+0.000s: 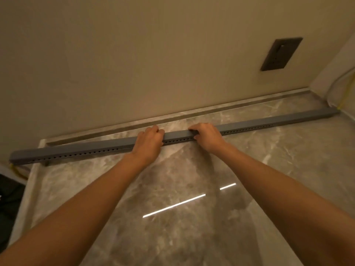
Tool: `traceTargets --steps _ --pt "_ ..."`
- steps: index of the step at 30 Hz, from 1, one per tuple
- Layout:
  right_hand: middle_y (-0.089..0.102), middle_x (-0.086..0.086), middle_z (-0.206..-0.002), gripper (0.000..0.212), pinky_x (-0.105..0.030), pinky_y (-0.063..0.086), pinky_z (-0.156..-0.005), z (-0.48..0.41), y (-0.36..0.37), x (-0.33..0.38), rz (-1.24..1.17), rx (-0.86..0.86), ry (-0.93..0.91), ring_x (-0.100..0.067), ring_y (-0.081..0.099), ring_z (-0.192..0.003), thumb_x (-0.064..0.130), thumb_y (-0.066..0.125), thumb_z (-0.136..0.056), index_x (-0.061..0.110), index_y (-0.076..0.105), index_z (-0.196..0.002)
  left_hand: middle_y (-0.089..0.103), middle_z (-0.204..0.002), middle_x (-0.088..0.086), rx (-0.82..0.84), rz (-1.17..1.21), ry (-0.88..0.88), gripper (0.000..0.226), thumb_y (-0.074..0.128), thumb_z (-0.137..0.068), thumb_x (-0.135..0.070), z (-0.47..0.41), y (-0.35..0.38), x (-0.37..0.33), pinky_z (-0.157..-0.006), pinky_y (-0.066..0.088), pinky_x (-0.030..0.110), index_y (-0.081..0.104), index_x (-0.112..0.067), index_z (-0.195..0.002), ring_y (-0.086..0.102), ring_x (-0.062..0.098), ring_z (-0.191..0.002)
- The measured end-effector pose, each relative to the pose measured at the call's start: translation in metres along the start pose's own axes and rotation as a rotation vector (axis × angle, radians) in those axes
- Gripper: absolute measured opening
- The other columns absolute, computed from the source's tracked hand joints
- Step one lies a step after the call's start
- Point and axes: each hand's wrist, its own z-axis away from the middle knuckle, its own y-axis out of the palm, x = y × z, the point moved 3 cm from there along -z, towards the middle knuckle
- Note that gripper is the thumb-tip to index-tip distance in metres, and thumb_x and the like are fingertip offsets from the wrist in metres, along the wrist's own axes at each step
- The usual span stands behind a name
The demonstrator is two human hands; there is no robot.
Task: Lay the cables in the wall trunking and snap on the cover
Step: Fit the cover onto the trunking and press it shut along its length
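A long grey trunking (86, 149) with a row of small holes along its near side lies on the marble surface (172, 198), running from the left edge up to the right corner, a little in front of the wall. Its grey cover (177, 134) sits on top. My left hand (148, 142) and my right hand (206, 136) both rest on the middle of the trunking, fingers curled over the cover's far edge. A yellow cable (18, 172) comes out at the left end and another yellow cable (345, 93) shows at the right end.
A beige wall (134, 64) rises behind, with a low marble upstand (240, 107) along its foot. A dark socket plate (281, 53) is on the wall at upper right. White plastic sheeting (340, 83) hangs in the right corner. Something dark (9, 198) lies beyond the left edge.
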Motion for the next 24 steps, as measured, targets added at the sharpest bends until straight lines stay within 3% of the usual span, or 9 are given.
traceTargets --steps 4,6,8,12,17,24 --pt "0.051 -0.016 -0.139 0.044 -0.044 0.027 -0.116 0.016 -0.024 -0.094 -0.1 -0.071 0.153 -0.032 0.044 -0.13 -0.006 0.048 -0.089 0.008 0.052 -0.13 0.049 -0.124 0.013 0.015 -0.04 0.032 0.027 0.047 -0.093 -0.007 -0.028 0.004 -0.058 -0.094 0.038 0.039 0.05 -0.008 -0.12 0.045 0.031 -0.114" --pt "0.039 -0.013 -0.147 0.049 -0.037 0.021 -0.119 0.021 -0.032 -0.132 -0.094 -0.054 0.192 -0.03 0.036 -0.137 -0.007 0.047 -0.09 0.01 0.045 -0.135 0.049 -0.124 0.014 0.025 -0.045 0.05 0.027 0.047 -0.093 -0.008 -0.041 0.006 -0.084 -0.093 0.038 0.039 0.05 -0.007 -0.12 0.045 0.031 -0.114" --pt "0.036 -0.013 -0.148 0.05 -0.034 0.024 -0.115 0.023 -0.039 -0.162 -0.102 -0.075 0.244 -0.03 0.035 -0.136 -0.006 0.047 -0.09 0.01 0.042 -0.137 0.05 -0.124 0.015 0.039 -0.065 0.053 0.025 0.045 -0.094 -0.007 -0.051 0.008 -0.106 -0.092 0.038 0.04 0.05 -0.006 -0.118 0.046 0.032 -0.113" --pt "0.042 -0.014 -0.144 0.043 -0.04 0.036 -0.107 0.025 -0.054 -0.202 -0.053 -0.176 0.355 -0.03 0.039 -0.133 0.004 0.051 -0.092 0.012 0.047 -0.134 0.051 -0.124 0.018 0.063 -0.144 -0.022 0.024 0.043 -0.095 -0.008 -0.069 0.007 -0.13 -0.094 0.04 0.039 0.052 -0.002 -0.116 0.049 0.033 -0.113" --pt "0.059 -0.018 -0.117 0.028 -0.039 0.046 -0.089 0.011 -0.059 -0.207 -0.028 -0.218 0.329 -0.033 0.053 -0.112 0.005 0.049 -0.093 0.006 0.059 -0.118 0.054 -0.123 0.017 0.103 -0.25 -0.029 0.025 0.043 -0.093 -0.008 -0.079 0.012 -0.13 -0.093 0.042 0.036 0.052 -0.004 -0.116 0.051 0.031 -0.113" --pt "0.06 -0.014 -0.114 0.021 -0.042 0.043 -0.094 -0.022 -0.058 -0.213 0.049 -0.205 0.26 -0.031 0.053 -0.111 0.01 0.047 -0.094 0.006 0.06 -0.111 0.053 -0.122 0.018 0.118 -0.24 -0.111 0.027 0.044 -0.092 -0.007 -0.091 0.011 -0.126 -0.091 0.042 0.037 0.051 -0.001 -0.117 0.049 0.032 -0.113"
